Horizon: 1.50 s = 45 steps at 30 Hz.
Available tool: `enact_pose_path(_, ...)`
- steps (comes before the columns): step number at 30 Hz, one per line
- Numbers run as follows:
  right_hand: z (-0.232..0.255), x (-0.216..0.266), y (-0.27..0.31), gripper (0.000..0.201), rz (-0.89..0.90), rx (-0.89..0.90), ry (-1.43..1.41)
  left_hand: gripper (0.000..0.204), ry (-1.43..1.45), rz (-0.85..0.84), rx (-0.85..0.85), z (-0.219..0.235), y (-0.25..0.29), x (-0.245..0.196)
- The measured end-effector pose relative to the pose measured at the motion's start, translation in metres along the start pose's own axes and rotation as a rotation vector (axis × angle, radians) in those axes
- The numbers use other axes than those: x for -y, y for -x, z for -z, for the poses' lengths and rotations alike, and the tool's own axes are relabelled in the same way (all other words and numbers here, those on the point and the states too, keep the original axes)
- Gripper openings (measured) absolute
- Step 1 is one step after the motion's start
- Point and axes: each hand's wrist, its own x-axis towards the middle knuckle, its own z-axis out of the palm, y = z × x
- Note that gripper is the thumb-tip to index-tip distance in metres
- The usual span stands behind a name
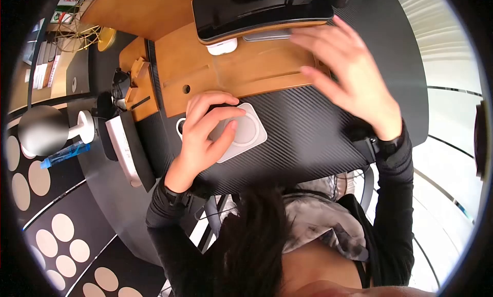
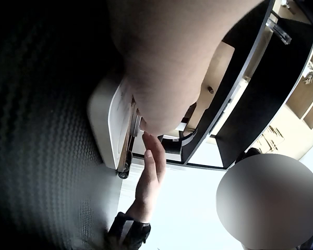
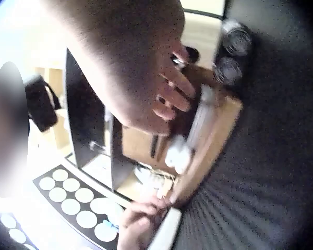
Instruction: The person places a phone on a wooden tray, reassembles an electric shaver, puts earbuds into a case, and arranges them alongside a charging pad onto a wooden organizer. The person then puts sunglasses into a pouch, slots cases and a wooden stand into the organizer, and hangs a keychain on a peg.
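Note:
My left hand (image 1: 203,135) lies over a flat white box (image 1: 250,130) with rounded corners and a ring on its top. Its fingers bend loosely, with thumb and index fingertips at the ring; part of the box is hidden under the hand. In the left wrist view the white box (image 2: 108,122) stands on the black textured desk. My right hand (image 1: 349,66) reaches over a brown wooden stand (image 1: 246,81), fingers spread and nothing visible in them. Near its fingertips are a grey flat item (image 1: 267,36) and a white case (image 1: 222,47), below a black phone-like panel (image 1: 262,12).
Sunglasses (image 1: 121,84) sit on a wooden holder at the left. A long white-and-black object (image 1: 123,150) stands beside the desk edge, near a white stand (image 1: 86,126) and a blue bottle-like item (image 1: 67,154). Two dark round objects (image 3: 232,54) are beyond the wooden stand.

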Motion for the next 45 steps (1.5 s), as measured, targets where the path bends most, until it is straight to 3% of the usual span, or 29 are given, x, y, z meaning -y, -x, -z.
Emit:
enact_pose_path(1, 0.010, -0.008, 0.002, 0.042, 0.023, -0.009, 0.025, 0.023, -0.012, -0.017, 0.009, 0.000, 0.000, 0.001)
enact_pose_path(6, 0.014, -0.028, 0.026, 0.050, -0.230, 0.085, -0.016, 0.031, -0.128, -0.090, 0.112, 0.005, -0.006, -0.009)
enact_pose_path(8, 0.019, -0.035, 0.024, 0.052, -0.166, 0.198, -0.048, 0.037, -0.223, -0.113, 0.160, 0.005, -0.008, -0.016)
enact_pose_path(16, 0.027, -0.029, 0.020, 0.051, -0.139, 0.135, -0.137, 0.066, -0.364, -0.158, 0.417, 0.009, -0.008, -0.040)
enact_pose_path(19, 0.026, -0.016, 0.015, 0.052, -0.073, 0.066, -0.229, 0.075, -0.297, -0.064, 0.449, 0.022, -0.014, -0.047)
enact_pose_path(22, 0.019, -0.008, 0.011, 0.053, 0.008, 0.004, -0.235, 0.076, -0.429, 0.062, 0.494, 0.036, -0.015, -0.049)
enact_pose_path(27, 0.002, -0.001, 0.013, 0.048, -0.022, 0.050, -0.230, 0.063, -0.393, 0.009, 0.506, 0.037, -0.022, -0.046)
enact_pose_path(32, -0.003, 0.002, 0.010, 0.038, 0.023, -0.041, -0.223, 0.060, -0.415, -0.090, 0.209, 0.021, -0.042, -0.038)
enact_pose_path(37, -0.001, 0.001, 0.012, 0.033, -0.020, -0.053, -0.221, 0.029, -0.467, -0.180, 0.090, 0.011, -0.053, -0.013)
enact_pose_path(45, -0.014, 0.005, 0.009, 0.029, -0.059, -0.113, -0.193, 0.028, -0.364, -0.147, -0.041, -0.007, -0.053, 0.001)
